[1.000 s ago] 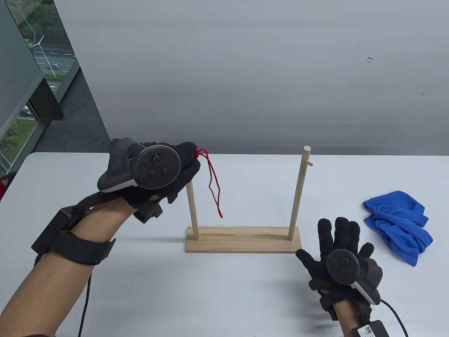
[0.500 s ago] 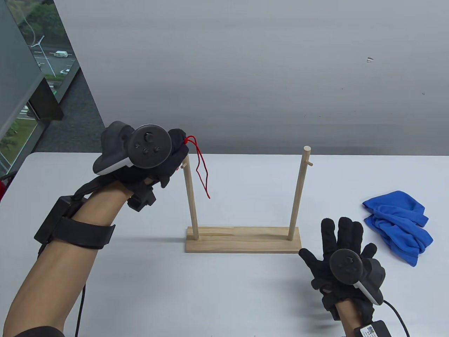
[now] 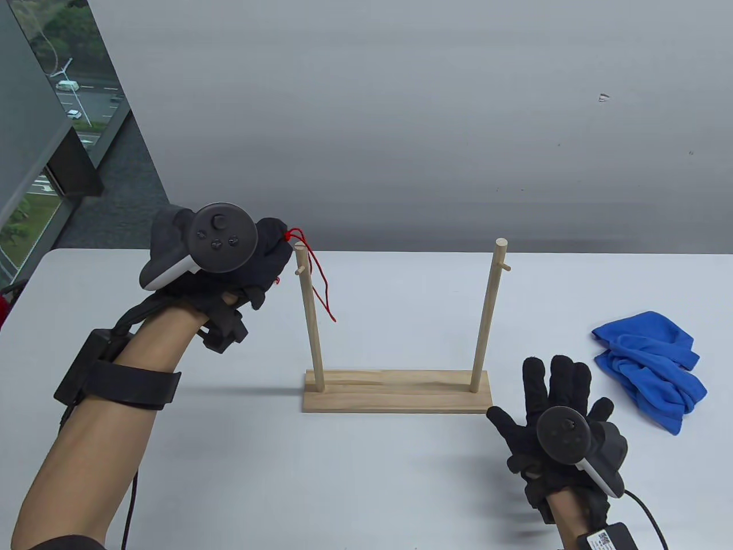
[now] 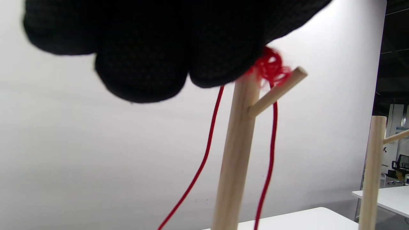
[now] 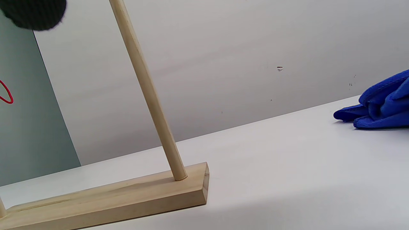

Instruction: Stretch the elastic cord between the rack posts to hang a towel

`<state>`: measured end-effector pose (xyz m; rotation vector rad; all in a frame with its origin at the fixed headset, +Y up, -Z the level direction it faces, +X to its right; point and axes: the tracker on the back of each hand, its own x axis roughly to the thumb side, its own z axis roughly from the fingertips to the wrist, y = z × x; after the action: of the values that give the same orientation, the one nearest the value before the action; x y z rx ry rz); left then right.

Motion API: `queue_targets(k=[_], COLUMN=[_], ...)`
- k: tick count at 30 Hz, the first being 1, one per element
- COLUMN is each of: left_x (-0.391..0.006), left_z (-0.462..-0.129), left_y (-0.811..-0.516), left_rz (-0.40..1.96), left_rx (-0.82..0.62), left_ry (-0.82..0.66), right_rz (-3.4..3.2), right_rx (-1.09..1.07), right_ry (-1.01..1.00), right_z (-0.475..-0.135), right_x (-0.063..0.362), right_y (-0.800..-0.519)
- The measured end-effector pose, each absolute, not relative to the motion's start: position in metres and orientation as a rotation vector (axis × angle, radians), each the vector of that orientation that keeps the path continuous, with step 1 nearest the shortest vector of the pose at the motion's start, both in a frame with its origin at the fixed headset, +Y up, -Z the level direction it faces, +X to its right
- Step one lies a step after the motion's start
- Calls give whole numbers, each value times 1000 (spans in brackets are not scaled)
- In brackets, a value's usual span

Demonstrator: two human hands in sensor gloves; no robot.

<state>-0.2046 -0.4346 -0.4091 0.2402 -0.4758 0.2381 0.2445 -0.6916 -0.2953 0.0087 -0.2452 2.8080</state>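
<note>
We observe a wooden rack (image 3: 395,391) with a flat rectangular base and two upright round posts standing near the middle of the white bench (image 3: 366,470). The left post (image 3: 310,321) and the right post (image 3: 487,315) each carry a short side peg near the top.

Our left hand (image 3: 252,263), in a black sensor glove, is raised beside the top of the left post. Its fingers (image 4: 140,57) are closed and pinch one end of the thin red elastic cord (image 3: 318,281). In the left wrist view the bunched, knotted part of the cord (image 4: 270,67) sits at the top of the left post, against the side peg (image 4: 278,89), and two strands hang down, one on each side of the post. We cannot tell whether the cord is hooked over the peg. The free end hangs above the bench, apart from the right post.

Our right hand (image 3: 555,412) rests palm down on the bench near the front edge, just beside the right end of the rack base. Its fingers (image 3: 564,378) are spread flat and hold nothing.

The crumpled blue cloth towel (image 3: 650,366) lies on the bench toward the right edge, apart from the rack and from the right hand.
</note>
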Motion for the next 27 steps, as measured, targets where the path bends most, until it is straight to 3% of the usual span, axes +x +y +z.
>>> queue_targets(k=[7,27], left_x=[-213,-219], left_z=[-408,-416], left_y=[-444,-468], left_rz=[344,389], left_rx=[232,112], left_ry=[-525,-488], right_rz=[2809,2810], right_rx=[14,26], right_ry=[-235,-229], right_z=[-296,-296], right_x=[244,242], right_y=[-692,-693])
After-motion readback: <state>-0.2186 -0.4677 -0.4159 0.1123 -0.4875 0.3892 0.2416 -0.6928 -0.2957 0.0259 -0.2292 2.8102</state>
